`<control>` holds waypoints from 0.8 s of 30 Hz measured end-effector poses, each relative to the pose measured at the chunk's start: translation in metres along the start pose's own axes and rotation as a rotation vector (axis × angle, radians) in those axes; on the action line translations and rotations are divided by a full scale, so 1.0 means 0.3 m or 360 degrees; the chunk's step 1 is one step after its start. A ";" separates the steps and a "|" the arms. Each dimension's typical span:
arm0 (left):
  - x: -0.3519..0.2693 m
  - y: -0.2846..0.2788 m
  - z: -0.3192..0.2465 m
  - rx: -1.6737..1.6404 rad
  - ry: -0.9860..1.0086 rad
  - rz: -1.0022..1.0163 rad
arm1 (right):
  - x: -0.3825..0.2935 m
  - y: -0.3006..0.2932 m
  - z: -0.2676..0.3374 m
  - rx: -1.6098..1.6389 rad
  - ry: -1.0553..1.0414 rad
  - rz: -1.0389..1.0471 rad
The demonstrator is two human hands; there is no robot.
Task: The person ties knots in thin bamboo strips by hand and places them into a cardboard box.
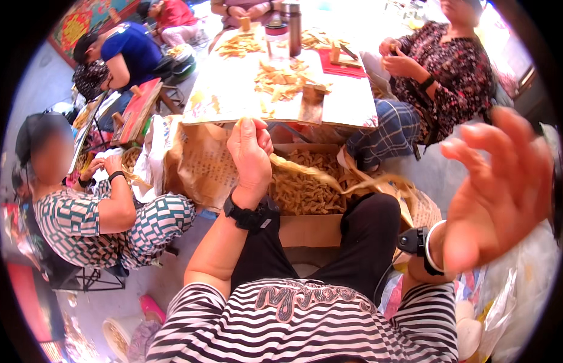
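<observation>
My left hand point(250, 152), raised before the near edge of the table, has its thumb pressed on its curled fingers and grips one end of a pale yellow strip point(308, 171). From there the strip trails right, over a cardboard box point(311, 230) of small brown twisted pieces point(304, 195) between my knees. Up at the right, my right hand point(499, 195) is blurred, its fingers spread and bent, with nothing seen in it. On the table's near edge, beyond my left hand, a wooden block point(312, 104) stands beside a pile of flat yellowish pieces point(281, 79).
The table point(245, 117) also bears a steel flask point(291, 27), a lidded jar point(277, 38) and a red cloth point(340, 63). Co-workers sit at the left point(82, 213), the right point(440, 77) and the far side. Paper sacks point(204, 163) flank the box; plastic bags point(513, 290) lie at the right.
</observation>
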State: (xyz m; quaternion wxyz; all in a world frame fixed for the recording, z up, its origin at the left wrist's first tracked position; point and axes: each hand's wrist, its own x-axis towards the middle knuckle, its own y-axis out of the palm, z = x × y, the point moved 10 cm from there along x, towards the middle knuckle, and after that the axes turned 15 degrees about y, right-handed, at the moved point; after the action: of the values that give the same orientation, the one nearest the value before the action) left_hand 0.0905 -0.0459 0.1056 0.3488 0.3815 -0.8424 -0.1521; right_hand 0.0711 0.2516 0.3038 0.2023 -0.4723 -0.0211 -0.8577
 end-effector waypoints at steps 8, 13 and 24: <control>-0.134 0.098 0.015 0.0034 0.0022 0.0191 | -0.045 -0.140 0.047 0.0455 -0.0358 0.0041; -0.128 0.123 -0.007 -0.0064 0.0015 0.0239 | -0.077 -0.191 0.018 0.0475 -0.0331 0.0052; -0.003 0.235 0.107 -0.0005 0.0026 0.0323 | 0.111 -0.198 -0.105 0.0894 -0.0294 -0.0009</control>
State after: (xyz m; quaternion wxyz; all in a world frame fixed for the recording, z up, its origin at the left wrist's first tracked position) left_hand 0.0306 0.0011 0.1192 0.3700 0.2948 -0.8736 -0.1142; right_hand 0.0083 0.2881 0.3228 0.3198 -0.4738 -0.2773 -0.7723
